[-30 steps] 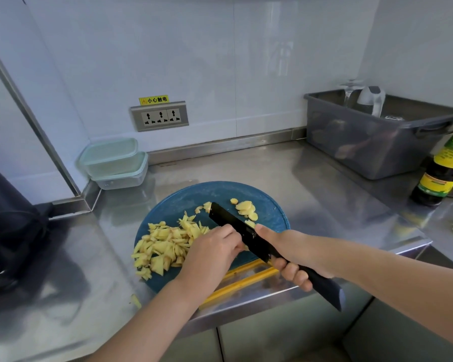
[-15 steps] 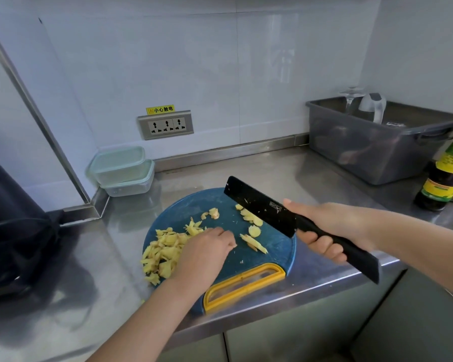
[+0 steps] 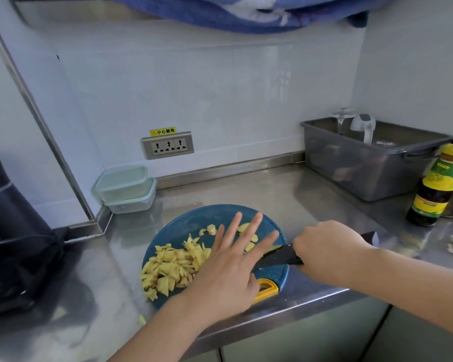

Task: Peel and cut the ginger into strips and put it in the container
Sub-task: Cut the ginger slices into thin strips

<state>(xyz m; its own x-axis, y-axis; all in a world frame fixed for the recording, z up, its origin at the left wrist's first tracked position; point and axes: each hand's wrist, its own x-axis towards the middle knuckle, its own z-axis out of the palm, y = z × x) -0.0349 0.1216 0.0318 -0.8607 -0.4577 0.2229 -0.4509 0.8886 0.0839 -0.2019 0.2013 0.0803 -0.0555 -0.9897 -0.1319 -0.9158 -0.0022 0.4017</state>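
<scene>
A round blue cutting board (image 3: 194, 220) with a yellow handle lies at the counter's front edge. A heap of cut ginger strips (image 3: 171, 267) covers its left side. A few ginger slices (image 3: 211, 229) lie near the board's middle, partly hidden under my fingers. My left hand (image 3: 230, 265) is spread flat with straight fingers over the board. My right hand (image 3: 327, 248) grips the handle of a black knife (image 3: 277, 256), whose blade lies low on the board, its tip under my left hand. Two stacked pale green containers (image 3: 124, 188) stand at the back left.
A grey plastic tub (image 3: 372, 163) with a glass and a white item sits at the back right. A dark sauce bottle (image 3: 436, 186) stands to the right. A black bag (image 3: 13, 244) fills the left edge. A wall socket (image 3: 168, 145) is behind the board.
The knife has come down from a raised position to the board. My left hand has opened from a curled pose and spread flat over the slices and blade.
</scene>
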